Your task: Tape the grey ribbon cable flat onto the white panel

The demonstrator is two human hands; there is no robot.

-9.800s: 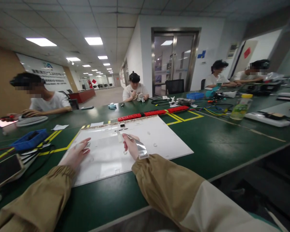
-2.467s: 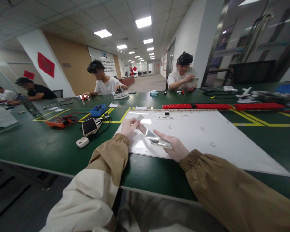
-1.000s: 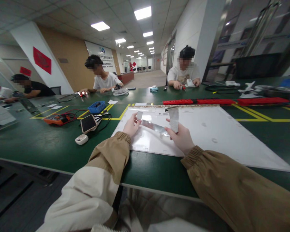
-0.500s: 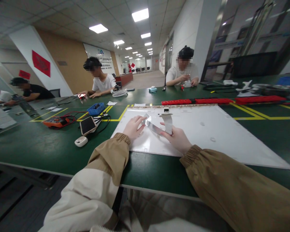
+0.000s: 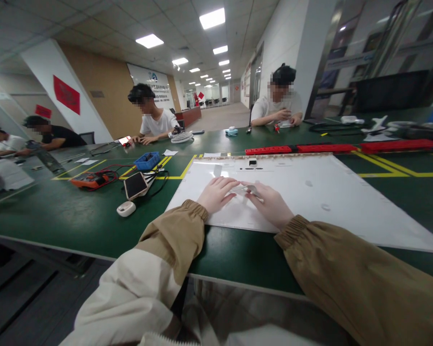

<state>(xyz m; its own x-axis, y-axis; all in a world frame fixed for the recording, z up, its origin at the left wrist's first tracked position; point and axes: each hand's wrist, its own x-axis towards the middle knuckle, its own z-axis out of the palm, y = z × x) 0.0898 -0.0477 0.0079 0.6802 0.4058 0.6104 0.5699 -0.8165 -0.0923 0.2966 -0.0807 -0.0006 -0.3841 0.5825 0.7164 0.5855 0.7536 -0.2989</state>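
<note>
A large white panel (image 5: 285, 206) lies flat in front of me on the green table. Over its left part, my left hand (image 5: 218, 193) and my right hand (image 5: 270, 204) are close together, fingers bent and closed. Between them they grip a pale grey, shiny flat ribbon cable (image 5: 251, 188), now folded or bunched up. Fingers cover much of it, so its ends cannot be made out. A small dark-faced part (image 5: 252, 163) and thin dark slots sit near the panel's far edge, beyond my hands.
Left of the panel lie a phone (image 5: 135, 186), a white rounded device (image 5: 126, 208), a blue bin (image 5: 147, 161) and an orange meter (image 5: 90, 179) with red leads. Red strips (image 5: 324, 148) line the panel's far side. Co-workers sit across and to the left.
My hands have come closer together. The silvery strip stretched between them and the ribbon hanging by my right hand are now gathered between my fingers. The view has shifted slightly.
</note>
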